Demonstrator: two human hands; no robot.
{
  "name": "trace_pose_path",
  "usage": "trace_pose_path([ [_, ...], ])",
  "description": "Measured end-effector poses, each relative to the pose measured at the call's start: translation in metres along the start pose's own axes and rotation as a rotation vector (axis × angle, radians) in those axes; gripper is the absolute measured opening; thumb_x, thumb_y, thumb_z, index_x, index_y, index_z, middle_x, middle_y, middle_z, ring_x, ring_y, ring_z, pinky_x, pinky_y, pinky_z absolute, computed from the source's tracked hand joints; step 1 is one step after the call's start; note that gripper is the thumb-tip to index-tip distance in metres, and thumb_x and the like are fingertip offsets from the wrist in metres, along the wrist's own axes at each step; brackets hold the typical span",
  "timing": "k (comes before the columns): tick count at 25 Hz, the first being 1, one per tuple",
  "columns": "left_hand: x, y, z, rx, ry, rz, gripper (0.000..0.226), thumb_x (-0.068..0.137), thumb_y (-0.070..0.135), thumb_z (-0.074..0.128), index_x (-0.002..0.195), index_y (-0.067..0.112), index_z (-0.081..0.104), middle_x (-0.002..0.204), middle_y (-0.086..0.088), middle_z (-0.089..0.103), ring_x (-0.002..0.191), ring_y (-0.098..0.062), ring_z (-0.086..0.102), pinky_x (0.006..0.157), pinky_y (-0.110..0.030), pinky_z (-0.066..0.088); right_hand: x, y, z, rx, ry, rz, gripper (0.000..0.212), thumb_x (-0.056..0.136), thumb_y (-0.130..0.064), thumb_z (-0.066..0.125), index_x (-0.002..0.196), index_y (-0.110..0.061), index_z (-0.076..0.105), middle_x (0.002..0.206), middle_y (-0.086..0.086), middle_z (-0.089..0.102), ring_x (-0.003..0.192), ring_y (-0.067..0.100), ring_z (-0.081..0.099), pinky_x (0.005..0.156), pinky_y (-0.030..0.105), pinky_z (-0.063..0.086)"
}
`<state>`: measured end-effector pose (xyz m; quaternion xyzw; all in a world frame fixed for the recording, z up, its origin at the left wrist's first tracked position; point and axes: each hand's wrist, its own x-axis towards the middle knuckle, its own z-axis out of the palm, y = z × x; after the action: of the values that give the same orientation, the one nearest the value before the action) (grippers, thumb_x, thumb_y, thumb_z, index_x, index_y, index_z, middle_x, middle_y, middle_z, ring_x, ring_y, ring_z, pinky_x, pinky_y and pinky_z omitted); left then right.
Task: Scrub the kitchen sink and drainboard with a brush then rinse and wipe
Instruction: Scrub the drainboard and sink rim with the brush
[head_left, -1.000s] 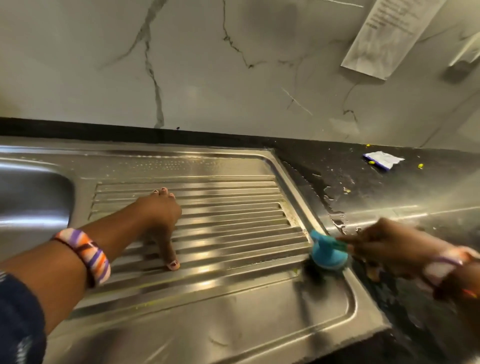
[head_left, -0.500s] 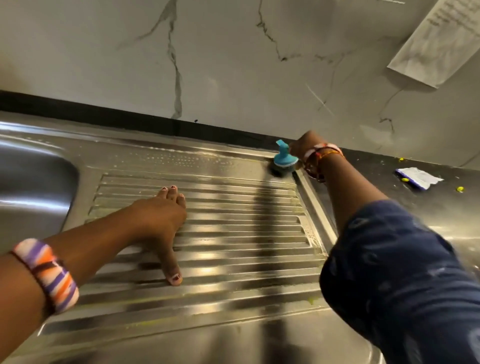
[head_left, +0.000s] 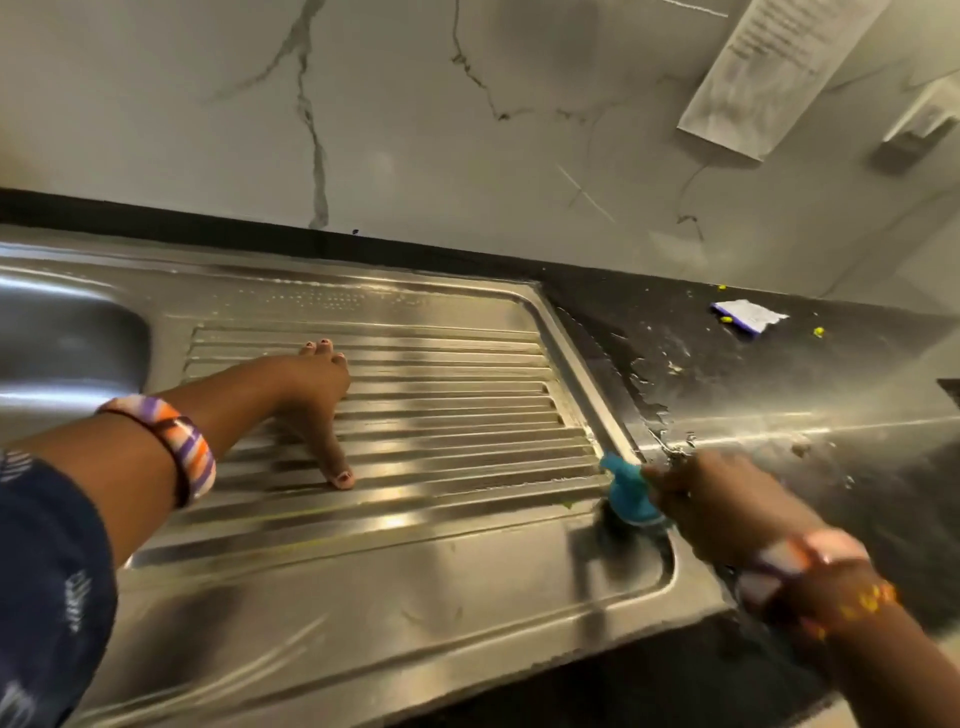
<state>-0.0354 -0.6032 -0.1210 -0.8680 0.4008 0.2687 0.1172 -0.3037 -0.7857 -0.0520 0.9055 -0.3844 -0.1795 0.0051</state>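
Observation:
The steel drainboard (head_left: 415, 597) with raised ribs fills the middle of the view, and the sink basin (head_left: 67, 353) shows at the far left. My left hand (head_left: 317, 405) rests flat on the ribs with fingers and thumb spread. My right hand (head_left: 727, 504) grips a teal scrub brush (head_left: 628, 496) and holds its dark bristles against the drainboard's near right corner. The right hand is blurred by motion.
A dark wet countertop (head_left: 779, 395) lies right of the drainboard, with a small white and blue packet (head_left: 748, 315) and yellow crumbs on it. A marbled wall (head_left: 415, 130) rises behind, with a paper sheet (head_left: 779, 67) stuck at the upper right.
My right hand swept the brush from the near right corner up to the far right corner and back down to the near right corner. The left hand stayed pressed on the ribs.

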Motion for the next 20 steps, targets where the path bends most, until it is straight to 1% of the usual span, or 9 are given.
trace_pose_path([
  [2, 0.002, 0.000, 0.001, 0.008, 0.017, -0.010, 0.137, 0.058, 0.063, 0.074, 0.146, -0.001, -0.010, 0.154, -0.018, -0.016, 0.144, -0.031, -0.008, 0.119, -0.039, 0.010, -0.032, -0.006, 0.023, -0.083, 0.079, 0.014, 0.028, 0.097, -0.035, 0.039, 0.121, -0.028, 0.052, 0.101, 0.004, 0.060, 0.097, 0.023, 0.062, 0.070, 0.028, 0.043],
  [5, 0.007, -0.003, 0.003, -0.004, 0.017, 0.003, 0.139, 0.058, 0.063, 0.074, 0.145, -0.001, -0.012, 0.154, -0.017, -0.018, 0.144, -0.031, -0.011, 0.119, -0.038, 0.007, -0.008, -0.033, 0.033, -0.124, 0.240, -0.004, 0.035, 0.099, -0.029, 0.034, 0.133, -0.027, 0.035, 0.104, 0.004, 0.058, 0.095, 0.023, 0.061, 0.067, 0.031, 0.043],
  [6, 0.008, -0.005, 0.004, -0.021, 0.011, 0.011, 0.139, 0.058, 0.063, 0.074, 0.145, 0.000, -0.014, 0.153, -0.017, -0.021, 0.143, -0.031, -0.013, 0.119, -0.037, 0.005, 0.015, -0.041, 0.029, -0.101, 0.307, -0.011, 0.036, 0.099, -0.027, 0.034, 0.135, -0.024, 0.034, 0.104, 0.006, 0.059, 0.095, 0.025, 0.061, 0.067, 0.032, 0.044],
  [8, 0.012, -0.011, 0.006, -0.052, -0.017, 0.036, 0.140, 0.058, 0.064, 0.073, 0.144, 0.003, -0.018, 0.151, -0.014, -0.026, 0.142, -0.029, -0.017, 0.117, -0.036, 0.002, 0.078, -0.055, 0.015, -0.007, 0.408, -0.021, 0.034, 0.098, -0.023, 0.037, 0.131, -0.016, 0.040, 0.106, 0.011, 0.060, 0.095, 0.029, 0.062, 0.071, 0.034, 0.047],
  [10, 0.018, -0.016, 0.009, -0.041, -0.022, 0.043, 0.142, 0.057, 0.066, 0.073, 0.144, 0.005, -0.021, 0.150, -0.012, -0.029, 0.142, -0.027, -0.019, 0.117, -0.035, 0.002, 0.148, -0.079, -0.007, 0.113, 0.434, -0.044, 0.032, 0.097, -0.023, 0.042, 0.125, -0.010, 0.049, 0.113, 0.016, 0.059, 0.100, 0.033, 0.060, 0.077, 0.035, 0.048],
  [13, 0.022, -0.014, 0.012, 0.006, -0.027, 0.041, 0.144, 0.055, 0.068, 0.073, 0.143, 0.005, -0.022, 0.149, -0.012, -0.031, 0.142, -0.028, -0.018, 0.119, -0.036, 0.005, 0.218, -0.112, -0.049, 0.215, 0.410, -0.106, 0.034, 0.094, -0.021, 0.049, 0.122, -0.003, 0.054, 0.119, 0.021, 0.059, 0.108, 0.037, 0.058, 0.087, 0.039, 0.047],
  [15, 0.022, -0.013, 0.008, 0.004, -0.040, 0.028, 0.145, 0.054, 0.068, 0.073, 0.143, 0.004, -0.022, 0.149, -0.012, -0.030, 0.142, -0.029, -0.017, 0.118, -0.036, 0.006, 0.243, -0.106, -0.072, 0.229, 0.359, -0.089, 0.035, 0.094, -0.021, 0.048, 0.119, 0.003, 0.055, 0.115, 0.022, 0.060, 0.105, 0.035, 0.058, 0.084, 0.036, 0.046],
  [17, 0.022, -0.010, 0.005, 0.013, -0.040, 0.014, 0.144, 0.055, 0.066, 0.074, 0.143, 0.003, -0.020, 0.150, -0.013, -0.028, 0.142, -0.030, -0.016, 0.118, -0.037, 0.007, 0.241, -0.075, -0.081, 0.303, 0.261, -0.062, 0.038, 0.096, -0.025, 0.047, 0.120, 0.003, 0.057, 0.102, 0.019, 0.061, 0.088, 0.030, 0.057, 0.074, 0.033, 0.044],
  [20, 0.016, -0.001, -0.002, 0.089, -0.040, 0.006, 0.136, 0.059, 0.065, 0.073, 0.147, -0.001, -0.006, 0.154, -0.018, -0.016, 0.144, -0.033, -0.008, 0.117, -0.036, 0.010, 0.193, -0.031, -0.072, 0.475, 0.102, -0.062, 0.035, 0.094, -0.032, 0.052, 0.122, -0.012, 0.060, 0.076, 0.010, 0.059, 0.059, 0.018, 0.050, 0.053, 0.026, 0.041],
])
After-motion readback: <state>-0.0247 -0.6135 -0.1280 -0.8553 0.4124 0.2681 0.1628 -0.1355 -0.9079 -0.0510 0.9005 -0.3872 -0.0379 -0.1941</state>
